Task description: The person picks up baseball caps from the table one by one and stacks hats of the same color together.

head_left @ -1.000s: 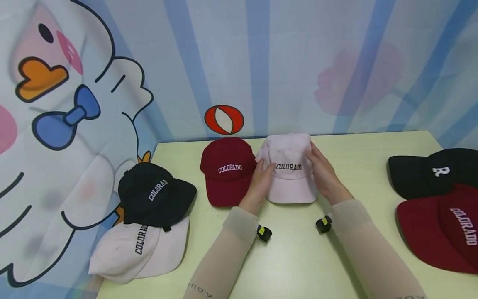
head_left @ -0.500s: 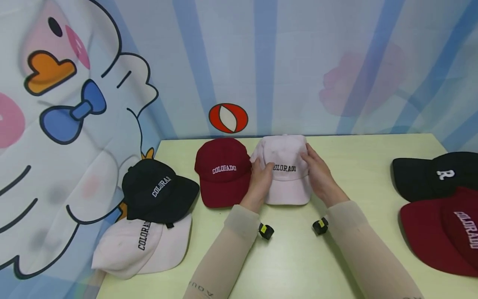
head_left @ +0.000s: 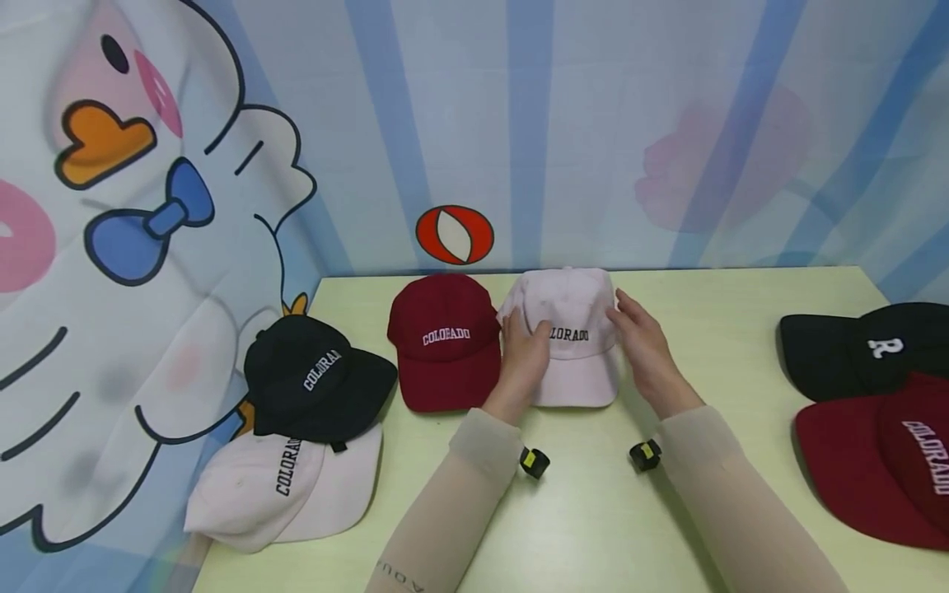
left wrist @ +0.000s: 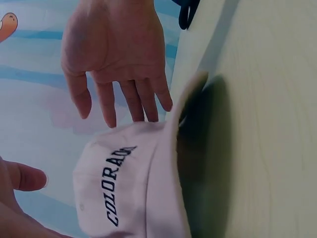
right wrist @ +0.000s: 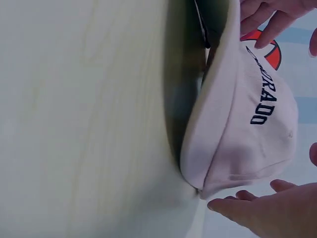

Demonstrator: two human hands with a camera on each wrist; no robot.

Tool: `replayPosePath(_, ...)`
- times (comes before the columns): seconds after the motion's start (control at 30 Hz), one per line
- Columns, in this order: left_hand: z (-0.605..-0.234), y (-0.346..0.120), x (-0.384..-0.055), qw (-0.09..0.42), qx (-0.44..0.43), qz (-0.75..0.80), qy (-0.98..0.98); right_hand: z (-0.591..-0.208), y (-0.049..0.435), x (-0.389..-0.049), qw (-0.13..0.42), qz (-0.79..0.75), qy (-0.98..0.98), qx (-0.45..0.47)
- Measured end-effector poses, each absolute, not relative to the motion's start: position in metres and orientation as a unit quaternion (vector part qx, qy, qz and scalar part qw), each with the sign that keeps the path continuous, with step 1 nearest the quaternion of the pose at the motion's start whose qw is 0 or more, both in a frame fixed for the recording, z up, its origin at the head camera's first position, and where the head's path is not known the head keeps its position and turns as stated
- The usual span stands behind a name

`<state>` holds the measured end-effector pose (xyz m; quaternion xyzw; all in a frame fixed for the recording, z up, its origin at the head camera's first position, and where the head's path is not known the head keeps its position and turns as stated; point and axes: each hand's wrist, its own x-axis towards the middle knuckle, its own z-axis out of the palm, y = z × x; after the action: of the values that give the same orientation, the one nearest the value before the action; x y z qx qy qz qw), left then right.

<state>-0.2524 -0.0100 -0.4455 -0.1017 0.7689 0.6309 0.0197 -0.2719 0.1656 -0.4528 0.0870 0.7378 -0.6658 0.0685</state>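
A pale pink baseball cap (head_left: 574, 321) lettered COLORADO stands on the table between both hands, its brim toward the person. My left hand (head_left: 525, 362) lies along the cap's left side with the thumb lifted off it. In the right wrist view the left hand's fingers look extended. On the other side my right hand (head_left: 654, 358) has its fingers straight; a narrow gap shows between it and the cap in the head view. The left wrist view shows the right hand's palm (left wrist: 116, 47) facing the cap (left wrist: 119, 183). A dark red COLORADO cap (head_left: 446, 342) sits left of the pink one.
At the left, a black cap (head_left: 319, 379) partly overlaps a whitish cap (head_left: 259, 486). At the right edge lie a black cap with an R (head_left: 853, 350) and a dark red cap (head_left: 853, 461). A printed cloth backdrop (head_left: 578, 132) rises behind the pale table (head_left: 578, 511).
The right hand has drawn slightly away from the pink cap, and its fingers have parted from it. The left thumb has shifted a little right. The camera view has also shifted slightly.
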Motion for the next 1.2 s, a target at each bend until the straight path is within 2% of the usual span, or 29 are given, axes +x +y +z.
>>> replayPosePath(0.33,-0.422,0.012,-0.228,0.030,-0.026,0.633,0.773,-0.434,0.202,-0.240,0.048,-0.658,0.747,0.077)
replayPosePath(0.5,-0.416,0.038,-0.207,0.081,0.007,0.644,0.760,-0.429,0.241,-0.219,0.029,-0.640,0.766,0.052)
replayPosePath(0.67,-0.418,0.075,-0.186,0.144,0.032,0.632,0.761,-0.430,0.283,-0.194,-0.017,-0.577,0.814,0.062)
replayPosePath(0.9,-0.431,0.129,-0.167,0.203,0.056,0.626,0.751,-0.435,0.327,-0.157,-0.057,-0.501,0.852,0.145)
replayPosePath(1.2,-0.453,0.184,-0.158,0.280,0.033,0.627,0.726,-0.435,0.353,-0.128,-0.122,-0.418,0.848,0.301)
